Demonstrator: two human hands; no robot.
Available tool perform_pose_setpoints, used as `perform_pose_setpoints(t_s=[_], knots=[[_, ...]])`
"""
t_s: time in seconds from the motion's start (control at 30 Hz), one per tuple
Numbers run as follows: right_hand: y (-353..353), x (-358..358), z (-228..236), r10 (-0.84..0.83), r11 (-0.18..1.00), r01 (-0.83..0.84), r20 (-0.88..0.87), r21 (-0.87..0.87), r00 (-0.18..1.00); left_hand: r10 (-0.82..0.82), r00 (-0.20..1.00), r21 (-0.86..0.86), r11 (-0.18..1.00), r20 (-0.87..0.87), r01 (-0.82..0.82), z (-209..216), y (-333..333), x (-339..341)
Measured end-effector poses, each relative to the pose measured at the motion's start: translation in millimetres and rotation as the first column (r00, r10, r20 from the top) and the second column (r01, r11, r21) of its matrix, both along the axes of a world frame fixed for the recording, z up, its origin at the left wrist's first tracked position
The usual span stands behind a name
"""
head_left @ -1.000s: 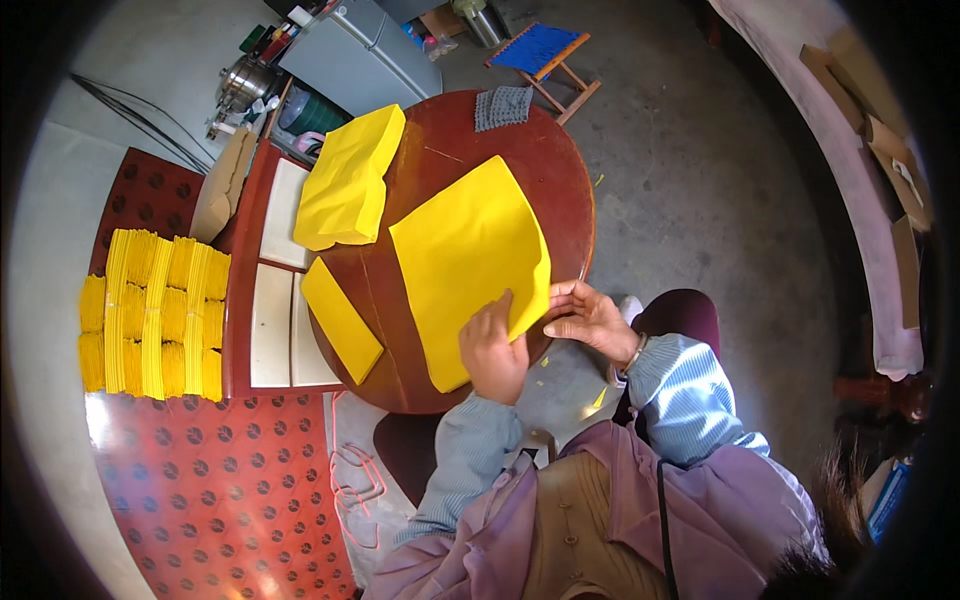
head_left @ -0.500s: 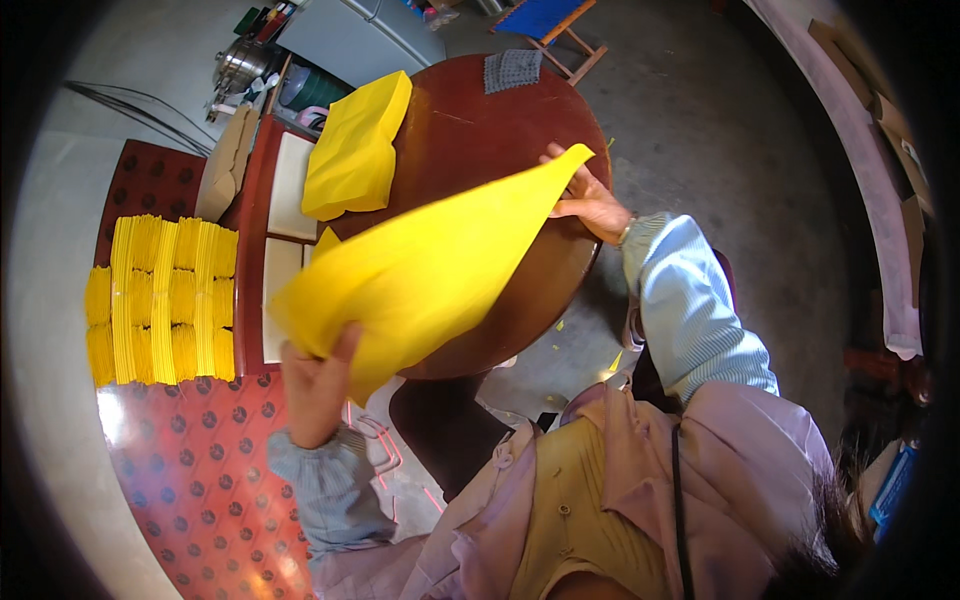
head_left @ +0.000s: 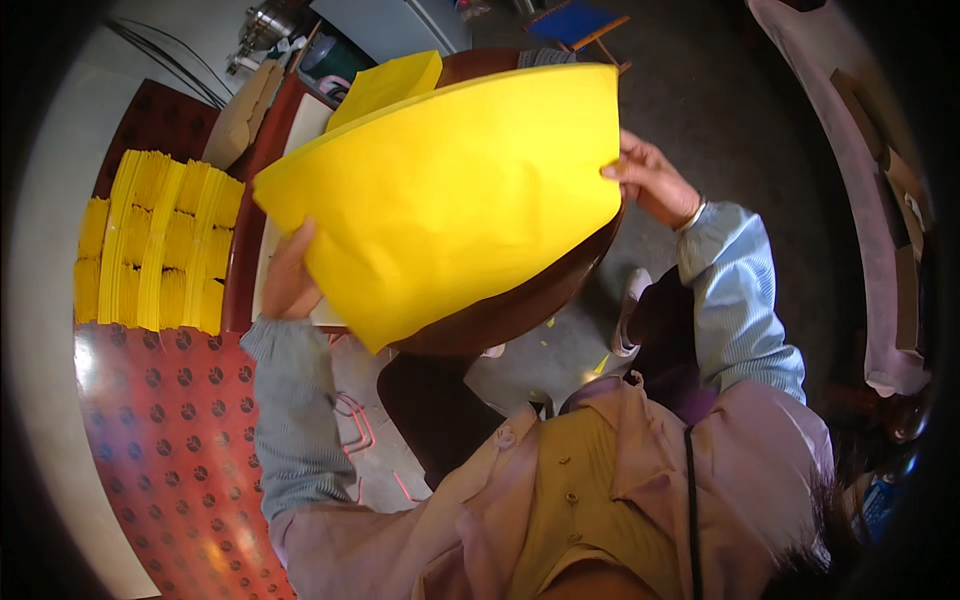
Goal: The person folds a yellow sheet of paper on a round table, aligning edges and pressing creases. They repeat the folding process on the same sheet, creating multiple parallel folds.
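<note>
A large yellow sheet, perhaps several sheets together, is stretched between my hands above the round dark red table. At its left edge my left hand grips it, thumb on the near face and the other fingers hidden. My right hand pinches the right edge, thumb in front. Behind the raised sheet, a yellow stack shows in part; the sheet hides most of the tabletop.
Bundled yellow stacks stand at the left on a red patterned surface. A cardboard piece leans behind them. A blue folding stool and a grey cloth are at the far side. Yellow scraps lie on the floor.
The yellow sheet has been lifted and spread wider, its face now turned toward me. My right hand moved outward to the right, and my left hand rose.
</note>
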State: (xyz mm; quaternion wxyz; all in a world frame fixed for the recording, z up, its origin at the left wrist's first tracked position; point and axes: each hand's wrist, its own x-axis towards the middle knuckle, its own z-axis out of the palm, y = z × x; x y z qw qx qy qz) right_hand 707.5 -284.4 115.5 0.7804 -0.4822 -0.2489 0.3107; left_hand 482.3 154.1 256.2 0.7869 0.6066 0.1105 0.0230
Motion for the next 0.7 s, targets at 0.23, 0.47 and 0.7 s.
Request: perform_pose_setpoints(t_s=[0.23, 0.47, 0.7], knots=[[25.6, 78.1, -21.6, -0.119, 0.88, 0.111, 0.011, -0.462, 0.993, 0.055, 0.97, -0.28, 0.952, -0.236, -0.122, -178.3, 21.8, 79.0], [56.4, 104.1, -71.2, -0.221, 0.657, 0.174, 0.033, -0.734, 0.975, -0.025, 0.939, -0.496, 0.854, -0.342, -0.157, -251.7, 37.0, 90.7], [59.6, 118.7, -73.4, -0.181, 0.633, 0.164, 0.061, -0.757, 0.982, 0.162, 0.9, -0.34, 0.887, -0.404, -0.312, -230.7, 12.0, 85.6]])
